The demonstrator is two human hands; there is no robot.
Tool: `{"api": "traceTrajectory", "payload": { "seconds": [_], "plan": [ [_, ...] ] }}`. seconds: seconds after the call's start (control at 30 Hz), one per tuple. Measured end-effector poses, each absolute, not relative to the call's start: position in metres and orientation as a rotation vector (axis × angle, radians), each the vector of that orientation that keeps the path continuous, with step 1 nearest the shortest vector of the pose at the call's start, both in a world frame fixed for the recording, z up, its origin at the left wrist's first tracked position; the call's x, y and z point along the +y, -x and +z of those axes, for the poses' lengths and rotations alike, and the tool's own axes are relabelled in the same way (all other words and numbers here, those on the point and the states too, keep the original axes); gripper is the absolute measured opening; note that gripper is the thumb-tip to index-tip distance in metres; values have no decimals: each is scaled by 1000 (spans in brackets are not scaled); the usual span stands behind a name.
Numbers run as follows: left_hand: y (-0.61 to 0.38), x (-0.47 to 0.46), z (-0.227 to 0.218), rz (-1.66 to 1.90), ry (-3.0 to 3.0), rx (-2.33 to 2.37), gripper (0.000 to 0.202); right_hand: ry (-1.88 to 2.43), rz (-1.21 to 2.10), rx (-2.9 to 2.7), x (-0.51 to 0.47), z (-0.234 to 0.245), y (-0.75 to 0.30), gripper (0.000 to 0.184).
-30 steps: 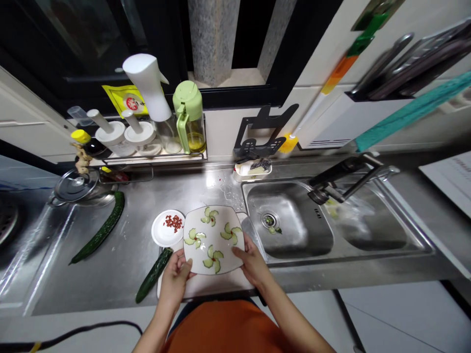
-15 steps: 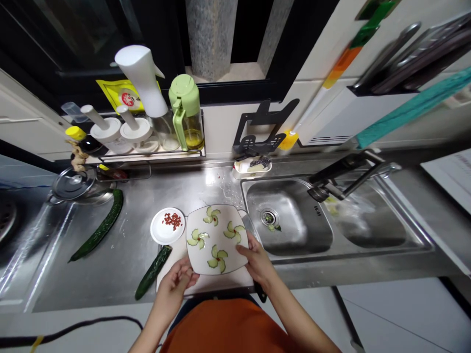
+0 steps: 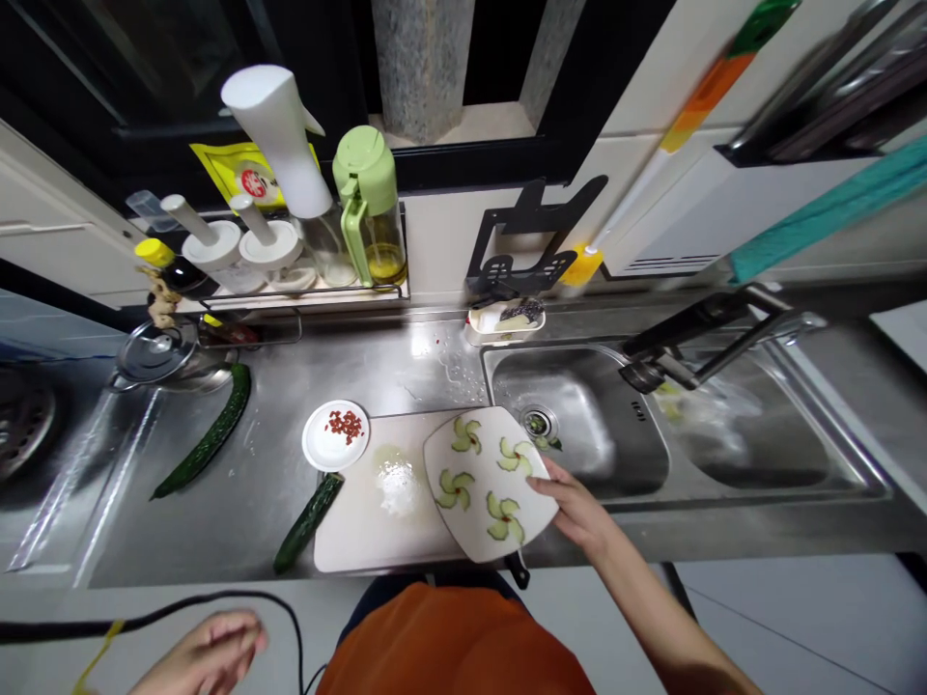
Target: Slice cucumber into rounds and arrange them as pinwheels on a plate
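My right hand (image 3: 579, 507) grips the right edge of a white squarish plate (image 3: 484, 475), thumb on top. On it lie several pinwheels of cucumber slices (image 3: 505, 518) with small red centres. The plate is tilted over the right part of a white cutting board (image 3: 362, 545); a knife's black handle (image 3: 518, 569) sticks out below it. My left hand (image 3: 210, 654) is off the plate at the lower left, in front of the counter, fingers loosely bent and slightly blurred, holding nothing. Nearest on the counter are a cut cucumber (image 3: 308, 524) and a small white plate (image 3: 323, 449) of red bits (image 3: 346, 426).
A whole cucumber (image 3: 207, 446) lies at the left near a lidded pot (image 3: 152, 352). Behind stands a rack with a green-topped oil bottle (image 3: 369, 208) and jars. To the right are a double sink (image 3: 579, 405) and a black faucet (image 3: 673, 333). A black cable (image 3: 181, 600) runs at lower left.
My left hand has let go of the plate and moved down to the left. My right hand has shifted the plate right and turned it, baring a wet patch on the cutting board.
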State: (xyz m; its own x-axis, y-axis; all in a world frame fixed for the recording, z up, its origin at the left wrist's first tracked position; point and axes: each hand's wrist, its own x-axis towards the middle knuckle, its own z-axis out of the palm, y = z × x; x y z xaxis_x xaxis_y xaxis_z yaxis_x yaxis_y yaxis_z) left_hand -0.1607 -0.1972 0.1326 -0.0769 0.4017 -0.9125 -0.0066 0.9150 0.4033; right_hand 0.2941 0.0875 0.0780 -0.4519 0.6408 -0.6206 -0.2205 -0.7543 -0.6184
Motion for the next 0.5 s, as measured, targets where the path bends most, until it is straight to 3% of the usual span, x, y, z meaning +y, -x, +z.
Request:
{"api": "traceTrajectory", "payload": {
  "seconds": [0.1,0.27,0.5],
  "plan": [
    [153,-159,110,532,-317,1796,53,1296,2269,-703,90,79,-337,46],
    [107,-84,76,592,-544,1648,46,1449,2340,-735,76,90,-418,43],
    [37,-42,41,531,-1059,1632,33,1790,2391,-875,3,111,-525,17]
  ]
}}
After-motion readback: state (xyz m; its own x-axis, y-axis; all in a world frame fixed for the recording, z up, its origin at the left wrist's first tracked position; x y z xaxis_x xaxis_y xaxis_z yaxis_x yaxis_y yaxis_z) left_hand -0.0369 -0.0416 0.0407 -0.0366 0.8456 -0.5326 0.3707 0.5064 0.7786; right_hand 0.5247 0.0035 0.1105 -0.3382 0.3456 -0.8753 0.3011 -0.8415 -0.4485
